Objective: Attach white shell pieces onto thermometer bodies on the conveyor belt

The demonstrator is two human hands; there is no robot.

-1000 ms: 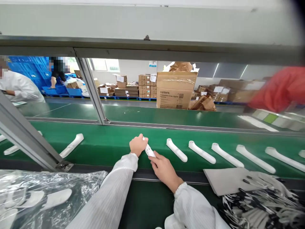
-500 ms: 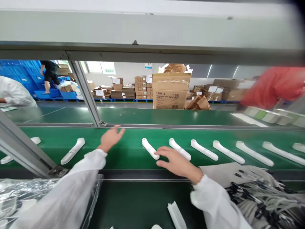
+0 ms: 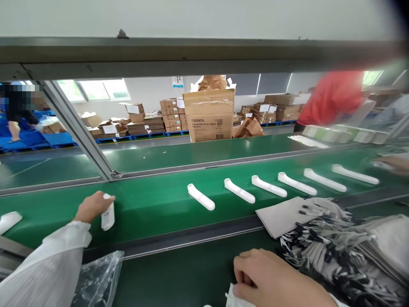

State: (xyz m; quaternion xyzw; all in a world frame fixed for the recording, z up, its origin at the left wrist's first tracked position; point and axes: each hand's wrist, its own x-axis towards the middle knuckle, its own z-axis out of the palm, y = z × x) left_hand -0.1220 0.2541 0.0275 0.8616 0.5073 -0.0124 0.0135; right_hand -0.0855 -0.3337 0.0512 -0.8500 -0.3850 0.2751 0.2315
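On the green conveyor belt (image 3: 153, 198) at the left, my left hand (image 3: 93, 206) is closed on the upper end of a white curved device (image 3: 108, 217). My right hand (image 3: 262, 275) is low in the view, over the dark green surface in front of the belt. Its fingers are curled on a white piece (image 3: 234, 298), mostly hidden by the hand and the lower edge. Several more white devices (image 3: 201, 197) lie spaced along the belt to the right. Another white device (image 3: 9, 221) lies at the far left.
Grey pouches with cords (image 3: 332, 243) are heaped at the right, and a clear plastic bag (image 3: 97, 277) lies at lower left. A metal post (image 3: 76, 128) slants up from the belt's far rail. Beyond stand a large carton (image 3: 209, 115) and a person in red (image 3: 332, 100).
The view has shifted right. My left hand has closed on a device on the belt. My right hand has left the belt and come down to the white piece in front.
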